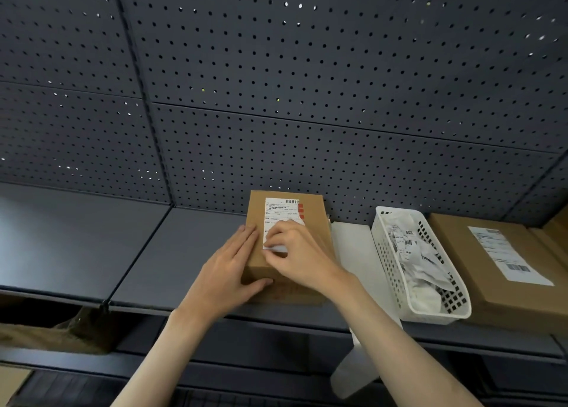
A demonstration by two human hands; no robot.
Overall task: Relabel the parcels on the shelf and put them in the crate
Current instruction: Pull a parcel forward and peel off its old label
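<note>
A brown cardboard parcel (313, 219) lies flat on the grey shelf (184, 253), with a white shipping label (281, 213) on its top. My left hand (229, 271) lies flat on the parcel's left side, fingers straight, thumb along the front edge. My right hand (295, 253) pinches the label's lower corner, which curls up off the box. A second, larger brown parcel (479, 268) with its own white label sits at the right end of the shelf.
A white plastic basket (390, 271) full of crumpled labels stands between the two parcels. White backing paper (353, 253) lies beside the basket and hangs over the shelf edge. A perforated grey back panel (307, 84) rises behind. Another box corner (12, 379) shows at lower left.
</note>
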